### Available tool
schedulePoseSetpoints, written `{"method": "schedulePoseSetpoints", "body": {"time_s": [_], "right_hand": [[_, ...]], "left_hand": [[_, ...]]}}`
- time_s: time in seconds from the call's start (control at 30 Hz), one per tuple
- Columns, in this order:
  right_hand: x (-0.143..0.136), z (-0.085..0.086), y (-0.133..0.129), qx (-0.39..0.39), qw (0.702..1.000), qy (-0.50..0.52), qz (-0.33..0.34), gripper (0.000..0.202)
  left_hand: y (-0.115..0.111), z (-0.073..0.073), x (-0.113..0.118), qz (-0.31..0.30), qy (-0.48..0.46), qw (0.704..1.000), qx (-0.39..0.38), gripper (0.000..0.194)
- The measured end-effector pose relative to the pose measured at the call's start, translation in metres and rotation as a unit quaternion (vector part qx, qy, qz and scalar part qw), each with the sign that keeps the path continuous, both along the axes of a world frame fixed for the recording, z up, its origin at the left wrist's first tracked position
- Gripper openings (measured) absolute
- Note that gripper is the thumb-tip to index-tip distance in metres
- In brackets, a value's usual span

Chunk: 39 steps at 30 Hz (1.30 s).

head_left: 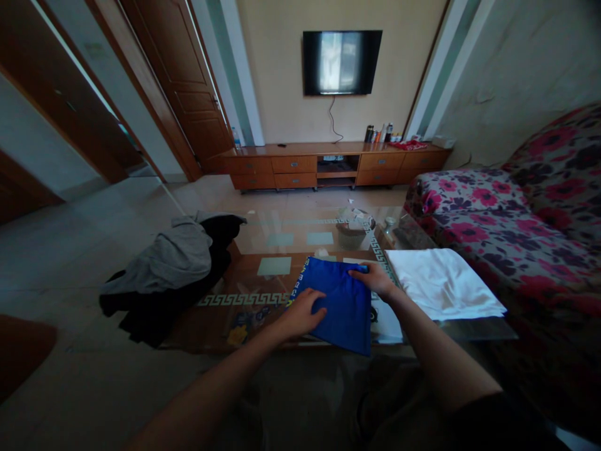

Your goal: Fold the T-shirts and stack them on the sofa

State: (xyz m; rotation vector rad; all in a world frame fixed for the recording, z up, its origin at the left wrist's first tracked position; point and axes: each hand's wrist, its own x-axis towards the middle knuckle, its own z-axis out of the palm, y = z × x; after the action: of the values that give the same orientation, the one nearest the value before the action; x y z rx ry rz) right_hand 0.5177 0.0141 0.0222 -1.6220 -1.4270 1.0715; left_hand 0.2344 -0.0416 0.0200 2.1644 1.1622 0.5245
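A blue folded cloth [340, 310] with lettering along its left edge lies near the front of a glass coffee table [244, 294]. My left hand [303, 310] rests on the left side of this cloth, fingers and thumb apart. At the cloth's far right corner, my right hand [374, 280] is closed on the edge; some of its fingertips are hidden. Just right of that hand lies a white folded cloth [444, 282]. Partly beneath the blue cloth is a white item [389, 322] with a dark print, whose kind I cannot make out.
Grey and black clothes [181, 263] are heaped on the table's left end. A basket [352, 235] and a small glass jar [389, 225] stand towards the back right. A flowered sofa [493, 219] borders the right side. Beyond are a wooden TV cabinet [293, 166] and a wall television [342, 62].
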Motion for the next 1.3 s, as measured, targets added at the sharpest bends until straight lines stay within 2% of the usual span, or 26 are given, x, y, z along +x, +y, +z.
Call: {"method": "schedulePoseSetpoints", "body": {"time_s": [0.07, 0.1, 0.2, 0.27, 0.33, 0.4, 0.47, 0.6, 0.77, 0.83, 0.93, 1.07, 1.2, 1.3], "right_hand": [[-0.01, 0.019, -0.008, 0.001, 0.996, 0.082, 0.03, 0.044], [-0.015, 0.031, -0.013, 0.001, 0.991, 0.125, 0.052, 0.045], [-0.026, 0.067, -0.028, 0.007, 0.972, 0.198, 0.129, 0.045], [-0.03, 0.086, -0.037, 0.012, 0.963, 0.216, 0.164, 0.042], [-0.03, 0.098, -0.044, 0.008, 0.957, 0.232, 0.176, 0.039], [-0.029, 0.105, -0.048, -0.002, 0.953, 0.247, 0.174, 0.039], [-0.026, 0.108, -0.05, -0.007, 0.951, 0.256, 0.173, 0.038], [-0.017, 0.111, -0.05, 0.001, 0.953, 0.25, 0.17, 0.04], [-0.007, 0.121, -0.051, 0.028, 0.96, 0.235, 0.148, 0.04], [-0.005, 0.127, -0.053, 0.047, 0.964, 0.215, 0.149, 0.038], [-0.004, 0.135, -0.056, 0.086, 0.969, 0.171, 0.155, 0.035], [-0.002, 0.14, -0.058, 0.143, 0.969, 0.144, 0.139, 0.035], [0.001, 0.139, -0.057, 0.164, 0.969, 0.142, 0.118, 0.036], [0.001, 0.139, -0.056, 0.162, 0.97, 0.14, 0.113, 0.037]], "left_hand": [[0.017, 0.0, -0.009, 0.074, -0.068, 0.995, 0.027, 0.045], [0.026, 0.0, -0.015, 0.122, -0.094, 0.987, 0.047, 0.053], [0.049, 0.003, -0.036, 0.228, -0.164, 0.958, 0.06, 0.092], [0.058, 0.006, -0.048, 0.226, -0.231, 0.946, -0.017, 0.11], [0.06, 0.01, -0.054, 0.181, -0.311, 0.924, -0.13, 0.115], [0.056, 0.017, -0.054, 0.132, -0.376, 0.888, -0.23, 0.112], [0.051, 0.026, -0.05, 0.099, -0.417, 0.856, -0.289, 0.107], [0.042, 0.049, -0.045, 0.062, -0.435, 0.838, -0.323, 0.082], [0.037, 0.068, -0.052, 0.076, -0.463, 0.809, -0.354, 0.05], [0.036, 0.074, -0.056, 0.084, -0.469, 0.812, -0.336, 0.042], [0.035, 0.083, -0.063, 0.084, -0.479, 0.832, -0.266, 0.04], [0.031, 0.098, -0.072, 0.08, -0.439, 0.882, -0.15, 0.043], [0.023, 0.109, -0.074, 0.074, -0.377, 0.923, -0.023, 0.051], [0.017, 0.113, -0.073, 0.05, -0.312, 0.948, 0.043, 0.03]]}}
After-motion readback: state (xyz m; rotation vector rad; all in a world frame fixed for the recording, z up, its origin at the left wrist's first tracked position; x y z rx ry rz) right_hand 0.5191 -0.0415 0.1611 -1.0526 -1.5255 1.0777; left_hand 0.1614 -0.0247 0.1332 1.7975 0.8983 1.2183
